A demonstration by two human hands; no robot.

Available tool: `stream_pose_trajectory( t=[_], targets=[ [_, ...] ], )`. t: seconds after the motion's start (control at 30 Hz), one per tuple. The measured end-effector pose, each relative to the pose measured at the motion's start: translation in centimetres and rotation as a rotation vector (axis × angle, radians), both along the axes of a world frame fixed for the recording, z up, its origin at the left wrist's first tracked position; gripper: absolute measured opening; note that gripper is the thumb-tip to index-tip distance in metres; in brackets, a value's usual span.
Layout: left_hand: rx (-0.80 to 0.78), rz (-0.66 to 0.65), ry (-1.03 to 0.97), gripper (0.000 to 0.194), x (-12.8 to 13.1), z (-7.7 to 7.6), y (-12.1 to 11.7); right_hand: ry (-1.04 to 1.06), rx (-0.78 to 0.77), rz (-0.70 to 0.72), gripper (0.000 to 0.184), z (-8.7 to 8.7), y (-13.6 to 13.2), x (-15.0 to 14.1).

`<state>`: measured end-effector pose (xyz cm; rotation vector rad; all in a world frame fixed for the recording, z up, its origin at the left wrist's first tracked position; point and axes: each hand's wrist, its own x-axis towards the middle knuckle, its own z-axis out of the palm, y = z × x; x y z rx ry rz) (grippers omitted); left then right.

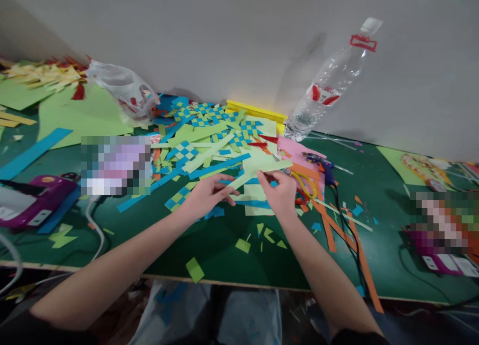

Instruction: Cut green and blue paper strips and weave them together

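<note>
Grey wall (205,36) backs the rm, smooth & mostly plain; below it, a green table (239,265) runs the full width, v. cluttered. Biggest on it: lt green sheet (82,115) far L, clear bottle (325,90) w/ red-and-white label by the wall, crumpled plastic bag (119,90) back L, purple-and-white box (48,198) at L edge. Mid-table is a heap of blue/green check woven pcs (183,153) & loose strips. In front of that, both hands are on one pale green strip (244,178), which lies btwn them, over a pale sheet (258,192) & blue strips; can't tell if it's touching those. L hand (209,195) is nearly closed, thumb & fingers pinching the strip's near end. R hand (279,188) is half curled, fingertips at the strip farther along; pinch or mere touch, can't tell. Step in hand looks like handling/lining up that single strip; next move prob. calls for a light 2-handed hold, as thin paper could crease or snag on pcs below. Smaller: orange strips (329,230) to R, then tiny green scraps (243,245) near the front edge.
</note>
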<state>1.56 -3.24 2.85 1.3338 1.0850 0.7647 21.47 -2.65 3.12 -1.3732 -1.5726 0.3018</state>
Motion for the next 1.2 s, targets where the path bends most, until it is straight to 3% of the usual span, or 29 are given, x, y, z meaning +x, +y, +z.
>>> stream_pose_trajectory(
  t=[0.1, 0.2, 0.3, 0.47, 0.57, 0.7, 0.77, 0.9, 1.03, 1.13, 1.2],
  targets=[
    [-0.106, 0.017, -0.116, 0.045, 0.4, -0.4, 0.4, -0.282, 0.258, -0.041, 0.022, -1.0, 0.5, 0.3],
    [-0.219, 0.05, -0.219, 0.043, 0.9, -1.1, 0.6, -0.617, 0.44, 0.078, 0.019, -2.4, 0.3, 0.3],
    [-0.312, 0.055, -0.309, 0.041, 1.2, -1.4, 0.5, -0.84, 0.546, 0.12, 0.019, -2.9, 0.0, 0.2],
    [-0.331, 0.04, -0.346, 0.047, 0.9, -1.2, 0.2, -0.976, 0.624, 0.094, 0.023, -2.3, -0.3, 0.0],
    [-0.319, 0.004, -0.299, 0.047, 0.8, -1.1, 0.1, -0.954, 0.556, 0.124, 0.024, -2.2, -0.5, 0.0],
    [-0.267, -0.012, -0.224, 0.044, 0.7, -1.2, 0.3, -0.784, 0.193, 0.255, 0.032, -2.6, -0.7, 0.3],
    [-0.166, -0.005, -0.131, 0.04, 0.6, -1.2, 0.4, -0.661, 0.102, 0.271, 0.035, -2.8, -0.6, 0.6],
    [0.198, 0.004, 0.244, 0.033, 0.1, -1.4, 0.5, -0.394, 0.168, 0.245, 0.041, -2.8, -0.5, 0.9],
    [0.552, -0.011, 0.572, 0.034, -0.1, -1.9, 0.4, -0.219, 0.081, 0.364, 0.052, -2.7, -0.5, 0.5],
    [0.64, -0.042, 0.632, 0.034, -0.1, -2.2, 0.3, -0.213, 0.036, 0.372, 0.042, -3.1, -0.3, 0.1],
    [0.609, -0.033, 0.615, 0.034, -0.1, -2.3, 0.4, -0.195, 0.016, 0.344, 0.028, -3.5, -0.2, 0.0]
  ],
)
